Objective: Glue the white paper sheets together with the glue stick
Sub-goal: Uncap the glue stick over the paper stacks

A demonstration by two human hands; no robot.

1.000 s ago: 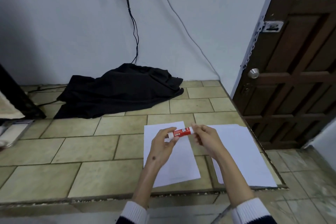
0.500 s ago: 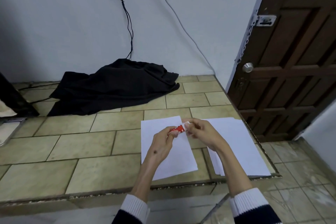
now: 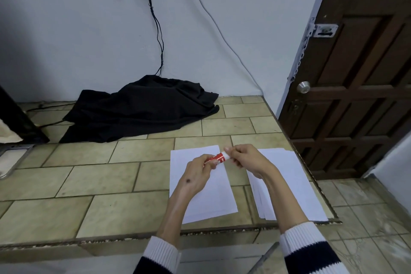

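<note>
A: Between the two hands, what is showing?

B: The glue stick (image 3: pixel 218 158) is lying tilted there, held above the paper. The left hand (image 3: pixel 198 174) is wrapping its fingers around the red body. The right hand (image 3: pixel 245 158) is pinching the white end, its fingers closed on it.

A: And under the hands?

B: A single sheet (image 3: pixel 201 187) is lying flat on the tiled ledge (image 3: pixel 93 184), right beneath the left hand and its wrist. A stack of sheets (image 3: pixel 293 187) is lying under and to the right of the right forearm, near the ledge's corner. The sheet and the stack are sitting just beside each other, with a strip of tile between them.

A: Is the white end a cap coming off?

B: I cannot tell; the fingers are covering it.

A: Anything beyond the hands?

B: A black cloth (image 3: pixel 142 109) is lying crumpled against the wall, well away from them, and a wooden door (image 3: pixel 355 95) is standing off to the right.
</note>
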